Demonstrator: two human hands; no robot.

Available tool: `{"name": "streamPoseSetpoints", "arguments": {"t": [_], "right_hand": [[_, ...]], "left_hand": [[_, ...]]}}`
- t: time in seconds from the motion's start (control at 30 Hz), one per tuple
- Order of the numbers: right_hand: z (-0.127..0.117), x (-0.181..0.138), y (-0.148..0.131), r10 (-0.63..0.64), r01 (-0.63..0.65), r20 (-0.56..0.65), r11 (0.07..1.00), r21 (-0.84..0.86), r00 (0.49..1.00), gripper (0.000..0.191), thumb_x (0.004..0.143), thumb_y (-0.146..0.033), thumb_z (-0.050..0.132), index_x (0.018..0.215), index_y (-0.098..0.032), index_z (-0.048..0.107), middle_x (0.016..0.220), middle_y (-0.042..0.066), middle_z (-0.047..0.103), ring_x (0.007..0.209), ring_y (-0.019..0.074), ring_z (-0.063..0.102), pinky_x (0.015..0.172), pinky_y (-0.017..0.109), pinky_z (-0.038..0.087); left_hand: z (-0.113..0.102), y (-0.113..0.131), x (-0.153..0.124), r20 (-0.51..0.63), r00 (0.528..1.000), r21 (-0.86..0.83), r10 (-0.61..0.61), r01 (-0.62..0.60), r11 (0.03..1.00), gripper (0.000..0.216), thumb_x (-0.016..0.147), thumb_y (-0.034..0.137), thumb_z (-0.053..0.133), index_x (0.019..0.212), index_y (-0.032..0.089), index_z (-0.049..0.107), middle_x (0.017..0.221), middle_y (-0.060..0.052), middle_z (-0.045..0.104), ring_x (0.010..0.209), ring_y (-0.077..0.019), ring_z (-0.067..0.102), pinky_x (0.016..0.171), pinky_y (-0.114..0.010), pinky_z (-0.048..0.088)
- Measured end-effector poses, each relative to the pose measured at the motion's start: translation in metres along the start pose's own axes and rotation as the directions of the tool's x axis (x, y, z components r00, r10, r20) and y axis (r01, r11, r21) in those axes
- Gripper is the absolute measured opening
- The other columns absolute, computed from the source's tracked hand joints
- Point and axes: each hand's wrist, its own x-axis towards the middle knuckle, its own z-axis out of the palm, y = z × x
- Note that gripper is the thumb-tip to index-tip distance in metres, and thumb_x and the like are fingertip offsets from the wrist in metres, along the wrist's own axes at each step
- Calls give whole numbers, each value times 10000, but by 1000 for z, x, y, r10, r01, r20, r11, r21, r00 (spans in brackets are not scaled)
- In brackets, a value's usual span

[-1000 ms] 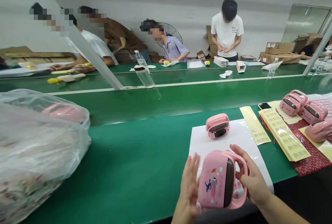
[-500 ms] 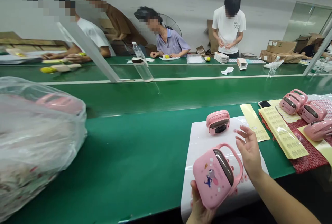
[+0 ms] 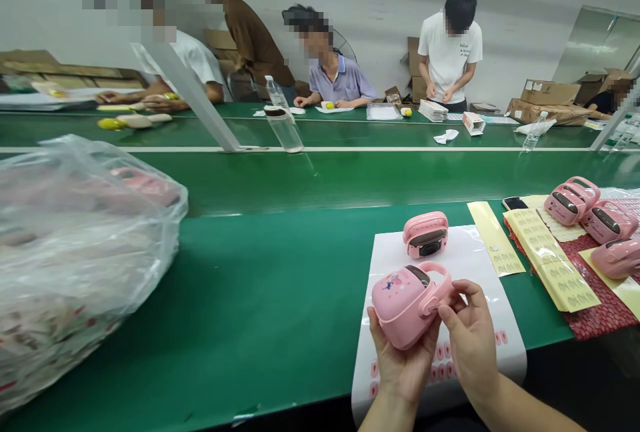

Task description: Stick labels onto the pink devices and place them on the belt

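Over the surface's near edge: pink case (image 3: pixel 400 312) held clear of the white sheet, cupped from below in the left hand (image 3: pixel 403 365), thumb pressed along one side.
Handle (image 3: pixel 443 279): thumb and forefinger of the right hand (image 3: pixel 473 332) pinching it near one end; cannot tell whether anything small sits between the fingertips.
Change: half a second ago the right hand was off the case, fingers loosely spread, printed face toward the viewer. Now the case is tipped, print slanting upward, right fingers back on it.
Meaning: work seems to have moved from the printed face to the handle end; left hand appears to do the steadying.
Case, make: smooth moulded plastic by the look, rounded corners, seam round the side, dark glossy panel, small cartoon print.
White sheet (image 3: pixel 480 292): glossy, bending down over the near edge; rows of small pink ovals (image 3: pixel 440 372) on it.
Left end of surface: clear plastic bag (image 3: pixel 90 272), crinkled, bulging, pink shapes inside.
Toward right edge: yellow sticker sheets (image 3: pixel 550 259), flat, layered; red bubble wrap (image 3: pixel 587 319), pebbled, beneath.
Sheet's far end: second pink case (image 3: pixel 425 229), upright, dark round piece at front.
Far right corner: three more pink cases (image 3: pixel 573 200) grouped; phone (image 3: pixel 514 203) beside.
Beyond far edge: shiny green strip (image 3: pixel 350 182), then co-workers (image 3: pixel 450 45) at a facing bench.
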Motion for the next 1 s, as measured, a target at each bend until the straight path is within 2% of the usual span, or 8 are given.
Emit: {"name": "streamPoseSetpoints", "arguments": {"t": [0.27,0.5,0.63,0.77,0.83,0.9,0.93,1.0], "right_hand": [[5,4,-5,-22,22,3,988,-152,1000,281,773,-221,646,993,-233,471,762,-25,608,730,124,619,711,268,523],[14,1,-2,-310,280,-15,878,-388,951,215,815,-145,549,989,-248,476,787,-26,510,694,99,579,648,228,524],[13,2,-3,-499,470,114,681,-562,859,271,826,-86,500,1038,-253,482,813,-5,477,696,113,539,595,222,510],[9,5,-7,-666,680,330,369,-633,669,406,824,-23,487,1156,-254,452,843,20,519,734,134,514,612,235,503],[6,6,-8,-679,728,411,269,-631,608,477,823,-11,485,1229,-250,411,898,39,529,804,146,529,684,264,516],[3,7,-9,-670,712,411,255,-655,619,511,823,-41,501,1268,-256,375,974,61,525,908,171,536,762,315,516],[1,7,-8,-647,677,383,288,-677,659,520,821,-73,519,1279,-260,359,1020,73,519,961,187,531,788,341,512],[-3,8,-7,-519,555,306,434,-710,798,546,815,-152,550,1298,-260,319,1144,99,492,1069,219,504,818,374,505]], "left_hand": [[-7,-4,-1,20,995,-95,102,-99,991,468,835,512,441,1106,168,609,1161,-135,617,1137,-226,520,978,-315,402],[-3,-9,0,101,989,-110,110,-99,989,470,818,447,503,1142,115,578,1167,-165,608,1122,-226,539,993,-297,385],[-3,-9,-2,21,994,-125,103,-99,987,525,800,429,535,1216,109,513,1143,-175,620,1064,-214,581,961,-291,418],[-5,-9,-5,-17,994,-129,109,-110,985,578,799,417,543,1276,108,444,1108,-179,636,1048,-229,593,946,-303,436],[-5,-8,-6,-25,994,-129,109,-111,985,569,811,410,533,1288,116,433,1130,-175,628,1056,-223,589,948,-298,435],[-5,-7,-6,-8,996,-104,84,-85,991,568,803,418,551,1271,111,455,1178,-177,601,1092,-224,567,956,-284,426],[-4,-7,-6,14,998,-83,66,-65,994,561,796,431,561,1248,109,482,1202,-176,585,1116,-228,549,964,-278,417],[-4,-6,-6,77,996,-42,33,-30,999,521,795,459,563,1191,121,544,1235,-159,565,1155,-227,517,981,-269,397]]}}
